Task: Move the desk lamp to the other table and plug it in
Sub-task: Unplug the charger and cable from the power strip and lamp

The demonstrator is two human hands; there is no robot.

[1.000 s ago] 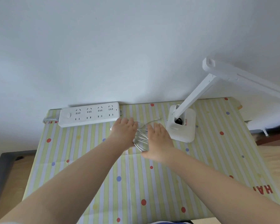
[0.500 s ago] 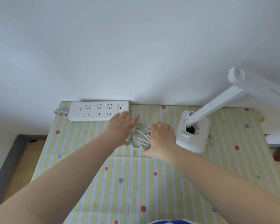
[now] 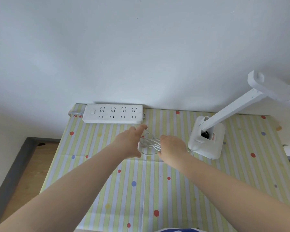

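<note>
Since a moment ago our left hand (image 3: pixel 130 142) has spread open, fingers stretching the coiled white lamp cord (image 3: pixel 150 142) that our right hand (image 3: pixel 172 146) grips closed. Beside it, the white desk lamp (image 3: pixel 206 139) sits on the striped, dotted tablecloth (image 3: pixel 141 190), near the white power strip (image 3: pixel 113 113). We judge the cord limp and springy; best held near its plug.

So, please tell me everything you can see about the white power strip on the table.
The long white plastic power strip lies flat at the far left edge of the striped, dotted tablecloth, close along the white wall. Its top shows a switch at the left end and two rows of sockets, four groups across, all empty. A grey-white cable leaves its left end. Nothing touches it; both hands are nearer the camera, apart from it.
</note>
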